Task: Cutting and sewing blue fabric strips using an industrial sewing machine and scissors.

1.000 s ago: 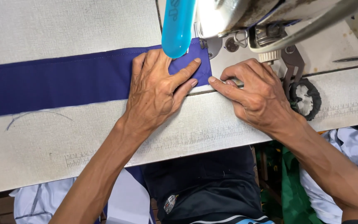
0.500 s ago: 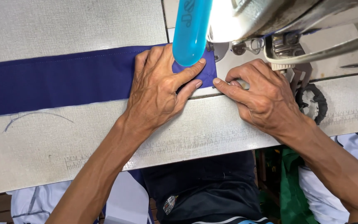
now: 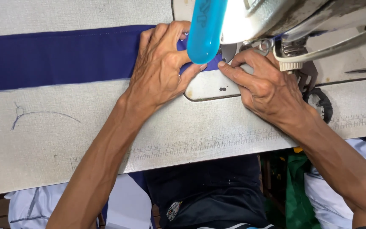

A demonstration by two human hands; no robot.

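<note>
both hands (image 3: 159, 68) (image 3: 267, 89) have slid the blue fabric strip (image 3: 60, 57) toward the needle.

Grey sewing table (image 3: 106, 140): blue fabric strip (image 3: 56, 55), loose thread (image 3: 34, 114).

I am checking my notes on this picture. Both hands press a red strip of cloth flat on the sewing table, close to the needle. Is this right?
Not quite: the strip is dark blue, not red, as the head view shows. The rest holds: the left hand and right hand press it flat on the sewing table, close to the needle.
</note>
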